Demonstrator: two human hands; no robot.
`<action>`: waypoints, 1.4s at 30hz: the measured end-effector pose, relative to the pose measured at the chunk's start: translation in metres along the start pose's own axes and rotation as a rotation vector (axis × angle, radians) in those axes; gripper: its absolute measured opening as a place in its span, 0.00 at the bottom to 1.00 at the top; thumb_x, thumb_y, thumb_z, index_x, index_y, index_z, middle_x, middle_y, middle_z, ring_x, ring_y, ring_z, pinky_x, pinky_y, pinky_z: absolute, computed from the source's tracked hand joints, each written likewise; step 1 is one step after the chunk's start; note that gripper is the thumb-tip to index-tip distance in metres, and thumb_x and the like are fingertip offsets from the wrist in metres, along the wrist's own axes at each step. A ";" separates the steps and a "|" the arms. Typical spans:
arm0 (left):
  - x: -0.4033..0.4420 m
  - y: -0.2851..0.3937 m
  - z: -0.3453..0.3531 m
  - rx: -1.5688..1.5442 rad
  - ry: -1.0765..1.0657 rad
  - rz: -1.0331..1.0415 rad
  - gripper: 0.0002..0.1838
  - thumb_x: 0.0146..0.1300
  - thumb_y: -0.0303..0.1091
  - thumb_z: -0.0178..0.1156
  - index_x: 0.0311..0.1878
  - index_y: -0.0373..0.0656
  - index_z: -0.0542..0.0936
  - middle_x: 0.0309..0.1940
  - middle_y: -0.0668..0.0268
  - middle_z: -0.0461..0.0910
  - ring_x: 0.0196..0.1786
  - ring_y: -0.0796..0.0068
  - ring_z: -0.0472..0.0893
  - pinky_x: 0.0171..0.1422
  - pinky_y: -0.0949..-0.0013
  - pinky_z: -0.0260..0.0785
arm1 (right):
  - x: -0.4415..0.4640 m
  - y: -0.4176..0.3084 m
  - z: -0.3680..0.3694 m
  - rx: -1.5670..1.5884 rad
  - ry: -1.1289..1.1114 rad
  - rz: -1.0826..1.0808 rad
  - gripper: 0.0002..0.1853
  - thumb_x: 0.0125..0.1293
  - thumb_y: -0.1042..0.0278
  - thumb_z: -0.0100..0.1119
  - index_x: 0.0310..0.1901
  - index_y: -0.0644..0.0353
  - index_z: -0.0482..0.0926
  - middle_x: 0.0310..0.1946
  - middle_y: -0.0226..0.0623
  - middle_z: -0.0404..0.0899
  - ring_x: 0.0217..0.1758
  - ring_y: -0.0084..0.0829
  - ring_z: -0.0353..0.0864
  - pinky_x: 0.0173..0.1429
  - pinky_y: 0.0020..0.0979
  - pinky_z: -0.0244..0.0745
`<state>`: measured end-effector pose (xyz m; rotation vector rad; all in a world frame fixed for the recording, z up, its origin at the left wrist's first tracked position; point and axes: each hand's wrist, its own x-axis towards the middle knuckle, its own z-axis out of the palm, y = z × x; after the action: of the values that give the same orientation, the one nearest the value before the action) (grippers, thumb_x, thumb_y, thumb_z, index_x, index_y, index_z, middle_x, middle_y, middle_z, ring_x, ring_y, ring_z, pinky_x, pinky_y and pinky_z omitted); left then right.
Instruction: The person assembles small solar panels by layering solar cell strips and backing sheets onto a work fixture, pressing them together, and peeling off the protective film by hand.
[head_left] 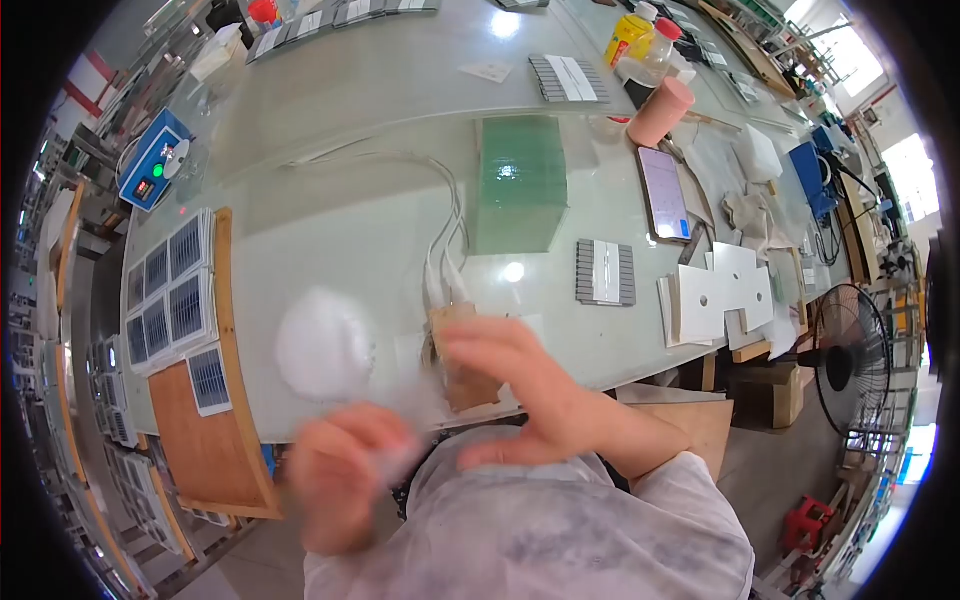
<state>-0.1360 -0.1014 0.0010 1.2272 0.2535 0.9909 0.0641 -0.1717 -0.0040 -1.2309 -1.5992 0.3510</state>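
My left hand (350, 465) is smeared by motion at the table's front edge. Its fingers look curled together, with something pale and blurred at their tips that I cannot make out. To its right, my right hand (525, 385) reaches over a brown, board-like piece (470, 385), fingers stretched and thumb apart. Whether it touches that piece is hidden. Two white cords (455, 215) run from the brown piece toward the back. A round white pad or heap (323, 345), itself blurred, lies just beyond my left hand.
A stack of green-tinted glass sheets (520, 185) stands mid-table. Right of it are a bundle of grey strips (605, 272), a phone (664, 195), a pink cylinder (660, 112) and white cards (700, 300). Dark-celled panels (172, 290) and a blue device (155, 165) are left; a fan (848, 360) stands right.
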 end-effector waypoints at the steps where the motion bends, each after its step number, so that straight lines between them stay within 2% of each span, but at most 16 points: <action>1: -0.007 -0.003 0.009 -0.066 -0.083 -0.075 0.07 0.61 0.29 0.56 0.35 0.41 0.68 0.32 0.59 0.75 0.37 0.65 0.74 0.43 0.63 0.67 | -0.003 -0.003 0.000 0.163 -0.112 0.003 0.27 0.49 0.65 0.69 0.49 0.65 0.70 0.47 0.41 0.71 0.47 0.41 0.71 0.49 0.37 0.67; 3: -0.011 -0.014 0.008 -0.046 -0.219 -0.079 0.05 0.61 0.25 0.56 0.36 0.40 0.68 0.32 0.60 0.75 0.36 0.68 0.73 0.40 0.67 0.67 | -0.004 -0.010 -0.005 0.327 -0.313 0.043 0.15 0.52 0.69 0.66 0.40 0.64 0.74 0.30 0.38 0.77 0.31 0.39 0.77 0.34 0.33 0.71; 6: -0.032 -0.023 -0.003 -0.009 -0.045 -0.288 0.02 0.63 0.23 0.51 0.37 0.39 0.68 0.32 0.61 0.74 0.35 0.74 0.73 0.38 0.73 0.66 | -0.020 -0.011 -0.007 0.334 -0.386 0.108 0.11 0.52 0.72 0.64 0.37 0.63 0.75 0.25 0.36 0.76 0.26 0.37 0.76 0.28 0.31 0.70; 9: -0.045 -0.048 -0.019 0.079 0.075 -0.397 0.01 0.65 0.24 0.49 0.38 0.37 0.68 0.29 0.62 0.74 0.29 0.79 0.72 0.35 0.75 0.66 | -0.037 -0.009 0.003 0.274 -0.558 0.038 0.09 0.51 0.74 0.64 0.34 0.61 0.75 0.24 0.35 0.76 0.23 0.36 0.75 0.26 0.31 0.68; 12: -0.044 -0.071 -0.022 0.157 0.308 -0.472 0.04 0.66 0.26 0.48 0.40 0.36 0.68 0.26 0.64 0.74 0.25 0.81 0.71 0.31 0.78 0.65 | -0.040 -0.006 0.015 0.213 -0.521 0.029 0.08 0.49 0.76 0.64 0.30 0.60 0.75 0.22 0.33 0.75 0.21 0.34 0.74 0.25 0.30 0.66; 15: -0.044 -0.078 -0.026 0.320 0.266 -0.431 0.05 0.66 0.26 0.49 0.42 0.36 0.68 0.26 0.66 0.73 0.26 0.83 0.71 0.31 0.80 0.64 | -0.029 0.003 0.015 0.079 -0.306 0.204 0.08 0.47 0.76 0.65 0.27 0.60 0.74 0.22 0.32 0.75 0.20 0.33 0.73 0.23 0.29 0.64; 19: -0.041 -0.073 -0.029 0.312 0.248 -0.454 0.06 0.65 0.26 0.50 0.44 0.37 0.68 0.26 0.67 0.72 0.26 0.85 0.71 0.30 0.81 0.63 | -0.024 0.006 0.004 0.149 -0.413 0.182 0.09 0.47 0.77 0.66 0.28 0.61 0.73 0.20 0.33 0.75 0.19 0.32 0.71 0.23 0.30 0.63; 22: -0.044 -0.068 -0.025 0.360 0.127 -0.499 0.10 0.63 0.23 0.51 0.47 0.38 0.66 0.29 0.67 0.73 0.28 0.86 0.71 0.30 0.81 0.63 | -0.028 0.014 0.004 0.127 -0.345 0.241 0.09 0.47 0.77 0.65 0.28 0.61 0.73 0.20 0.33 0.75 0.19 0.33 0.71 0.24 0.30 0.64; 26: -0.046 -0.066 -0.022 0.248 0.163 -0.567 0.14 0.59 0.19 0.54 0.47 0.39 0.64 0.29 0.66 0.73 0.28 0.84 0.72 0.31 0.79 0.64 | -0.026 0.011 0.001 0.166 -0.375 0.210 0.08 0.48 0.76 0.65 0.28 0.61 0.74 0.21 0.34 0.76 0.19 0.33 0.72 0.23 0.30 0.64; 28: -0.044 -0.065 -0.023 0.171 0.195 -0.562 0.15 0.58 0.18 0.55 0.46 0.39 0.64 0.28 0.66 0.73 0.28 0.83 0.73 0.32 0.79 0.65 | -0.023 0.008 -0.003 0.398 -0.428 0.021 0.07 0.50 0.76 0.65 0.28 0.61 0.74 0.21 0.35 0.77 0.20 0.32 0.74 0.23 0.29 0.63; 32: -0.042 -0.051 -0.034 -0.093 0.257 -0.345 0.15 0.58 0.18 0.53 0.46 0.43 0.65 0.28 0.69 0.72 0.28 0.79 0.72 0.30 0.77 0.65 | -0.009 0.001 -0.007 0.679 -0.411 -0.052 0.07 0.52 0.73 0.63 0.27 0.61 0.73 0.22 0.34 0.79 0.21 0.30 0.76 0.22 0.28 0.63; 34: -0.041 -0.042 -0.051 -0.292 0.247 -0.088 0.15 0.57 0.18 0.51 0.46 0.44 0.66 0.31 0.68 0.72 0.28 0.77 0.72 0.32 0.76 0.65 | -0.002 0.006 -0.005 0.756 -0.082 0.134 0.07 0.55 0.71 0.62 0.28 0.61 0.73 0.23 0.31 0.78 0.22 0.24 0.74 0.24 0.24 0.63; 36: -0.040 -0.028 -0.067 -0.420 0.415 0.135 0.13 0.59 0.22 0.50 0.46 0.46 0.67 0.34 0.69 0.72 0.29 0.78 0.70 0.35 0.74 0.64 | 0.021 0.018 -0.002 0.430 0.032 0.208 0.06 0.56 0.73 0.61 0.31 0.64 0.74 0.28 0.34 0.78 0.31 0.23 0.77 0.29 0.23 0.68; 38: -0.036 -0.006 -0.085 -0.567 0.554 0.271 0.11 0.60 0.27 0.50 0.47 0.48 0.68 0.36 0.70 0.71 0.31 0.79 0.68 0.37 0.71 0.63 | 0.059 0.019 0.020 0.708 0.040 0.403 0.09 0.55 0.72 0.63 0.33 0.64 0.73 0.28 0.34 0.78 0.31 0.22 0.76 0.31 0.22 0.69; 40: -0.030 0.006 -0.084 -0.673 0.544 0.326 0.11 0.61 0.29 0.49 0.47 0.49 0.69 0.36 0.71 0.71 0.32 0.80 0.67 0.39 0.70 0.62 | 0.085 0.027 0.040 0.826 -0.217 0.516 0.11 0.56 0.66 0.62 0.37 0.61 0.73 0.34 0.34 0.76 0.32 0.21 0.71 0.34 0.24 0.66; 42: -0.030 0.014 -0.066 -0.352 0.636 0.299 0.08 0.61 0.30 0.51 0.43 0.49 0.70 0.35 0.72 0.71 0.31 0.80 0.66 0.37 0.70 0.61 | 0.093 0.043 0.061 0.112 -0.363 0.326 0.16 0.57 0.65 0.61 0.46 0.60 0.73 0.40 0.33 0.76 0.41 0.26 0.73 0.43 0.29 0.69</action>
<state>-0.2029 -0.0803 -0.0212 0.6106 0.3758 1.6029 0.0418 -0.0542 -0.0106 -1.3984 -1.6496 0.9019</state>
